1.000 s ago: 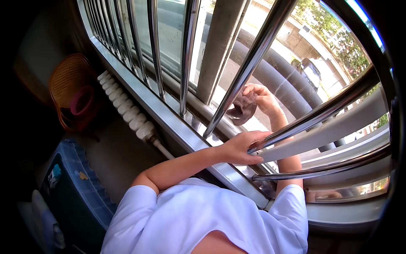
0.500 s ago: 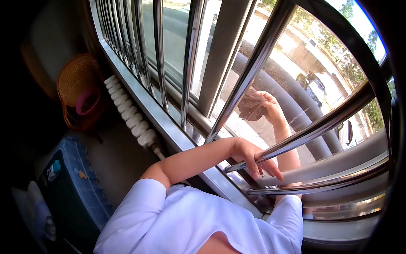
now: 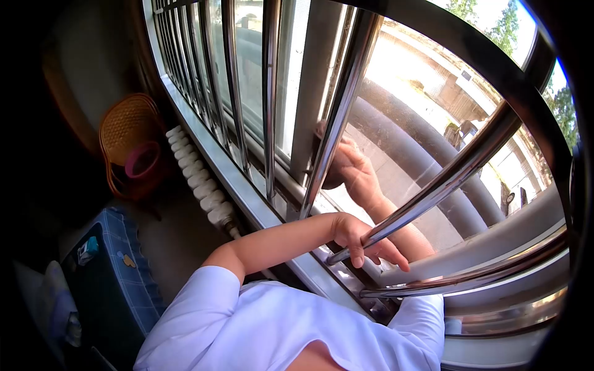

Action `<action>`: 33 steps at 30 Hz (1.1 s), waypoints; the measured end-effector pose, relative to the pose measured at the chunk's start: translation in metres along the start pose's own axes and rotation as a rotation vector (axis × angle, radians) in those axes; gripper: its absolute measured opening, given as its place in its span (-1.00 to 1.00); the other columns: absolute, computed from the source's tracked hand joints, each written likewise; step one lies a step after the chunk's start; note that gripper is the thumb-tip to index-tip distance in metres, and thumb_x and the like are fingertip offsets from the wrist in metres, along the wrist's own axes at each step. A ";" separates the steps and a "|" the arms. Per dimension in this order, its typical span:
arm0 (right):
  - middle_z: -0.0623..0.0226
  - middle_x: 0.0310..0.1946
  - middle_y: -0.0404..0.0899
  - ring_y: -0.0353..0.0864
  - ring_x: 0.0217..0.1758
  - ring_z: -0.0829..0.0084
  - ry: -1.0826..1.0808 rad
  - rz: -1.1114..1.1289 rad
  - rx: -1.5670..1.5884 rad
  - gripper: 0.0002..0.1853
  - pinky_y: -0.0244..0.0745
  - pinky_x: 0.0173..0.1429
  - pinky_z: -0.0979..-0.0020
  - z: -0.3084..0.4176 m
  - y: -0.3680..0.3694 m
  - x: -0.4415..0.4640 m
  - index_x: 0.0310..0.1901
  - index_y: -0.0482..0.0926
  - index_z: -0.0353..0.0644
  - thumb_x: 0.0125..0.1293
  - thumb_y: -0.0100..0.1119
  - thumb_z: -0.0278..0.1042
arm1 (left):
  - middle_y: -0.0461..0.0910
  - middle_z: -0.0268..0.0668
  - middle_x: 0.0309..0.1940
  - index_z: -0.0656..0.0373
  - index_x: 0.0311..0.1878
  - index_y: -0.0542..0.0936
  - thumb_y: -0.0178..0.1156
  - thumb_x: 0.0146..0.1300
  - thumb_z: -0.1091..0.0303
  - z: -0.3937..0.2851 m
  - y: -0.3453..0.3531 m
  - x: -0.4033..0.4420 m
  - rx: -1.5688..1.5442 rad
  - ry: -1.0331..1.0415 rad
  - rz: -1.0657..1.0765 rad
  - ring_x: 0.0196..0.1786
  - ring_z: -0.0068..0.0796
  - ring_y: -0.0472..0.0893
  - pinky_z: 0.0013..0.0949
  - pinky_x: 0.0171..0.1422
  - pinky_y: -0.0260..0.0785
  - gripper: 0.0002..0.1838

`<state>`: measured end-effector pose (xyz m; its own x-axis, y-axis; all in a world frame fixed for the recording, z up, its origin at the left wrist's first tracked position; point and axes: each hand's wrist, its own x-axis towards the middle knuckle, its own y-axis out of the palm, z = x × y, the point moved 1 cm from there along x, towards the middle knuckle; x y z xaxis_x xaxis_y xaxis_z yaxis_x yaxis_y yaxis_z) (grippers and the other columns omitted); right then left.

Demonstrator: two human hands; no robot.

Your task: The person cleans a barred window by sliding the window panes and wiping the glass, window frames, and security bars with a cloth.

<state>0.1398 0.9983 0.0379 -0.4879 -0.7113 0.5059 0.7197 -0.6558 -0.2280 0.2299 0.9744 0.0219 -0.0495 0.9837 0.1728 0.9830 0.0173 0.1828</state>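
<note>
My left hand (image 3: 362, 240) is hooked round a shiny metal bar (image 3: 433, 196), with the thumb on one side and the loosely bent fingers on the other. Beyond the bars, my right hand (image 3: 356, 168) holds a dark cloth (image 3: 335, 175) near the window frame (image 3: 312, 86). An upright bar partly hides the cloth and the fingertips. My right forearm passes behind the bar that my left hand holds.
A row of metal bars (image 3: 270, 93) runs along the white sill (image 3: 204, 133). Below it is a white radiator (image 3: 197, 176). A wicker chair (image 3: 127, 123) with a pink basin (image 3: 142, 159) stands to the left, near a blue checked cloth cover (image 3: 127, 272).
My right hand has moved left with the cloth, toward the window frame. My left hand has shifted down the bar from its earlier hold. The view has turned somewhat.
</note>
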 end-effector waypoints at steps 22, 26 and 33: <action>0.43 -0.49 0.62 0.58 -0.38 0.55 0.631 0.649 -0.619 -0.88 0.48 -0.29 0.47 0.024 -0.035 0.008 -0.39 0.65 -0.31 0.02 0.19 -0.69 | 0.21 -0.11 0.46 0.27 0.48 0.14 0.09 -0.32 -0.72 0.018 0.001 0.010 -0.280 0.216 -0.029 0.54 -0.31 0.12 -0.29 0.42 0.16 0.44; 0.25 -0.35 0.70 0.70 -0.29 0.43 0.545 0.267 -0.141 -0.71 0.63 -0.15 0.43 -0.007 -0.088 0.002 -0.19 0.66 -0.35 0.07 0.02 -0.73 | 0.21 -0.10 0.46 0.26 0.50 0.11 0.13 -0.35 -0.71 0.012 -0.003 0.012 -0.287 0.228 -0.025 0.54 -0.32 0.13 -0.28 0.39 0.20 0.46; 0.22 -0.16 0.65 0.59 -0.10 0.45 0.388 -0.056 0.048 -0.66 0.48 -0.01 0.44 0.043 -0.041 0.006 -0.03 0.57 -0.27 0.11 0.08 -0.63 | 0.22 -0.14 0.46 0.21 0.51 0.09 0.15 -0.53 -0.75 0.014 -0.005 0.019 -0.264 0.190 -0.002 0.53 -0.31 0.15 -0.27 0.47 0.05 0.56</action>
<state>0.1284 1.0321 0.0858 -0.6707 -0.7237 0.1624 0.7046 -0.6901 -0.1651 0.2263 0.9957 0.0109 -0.1084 0.9322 0.3454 0.9042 -0.0520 0.4239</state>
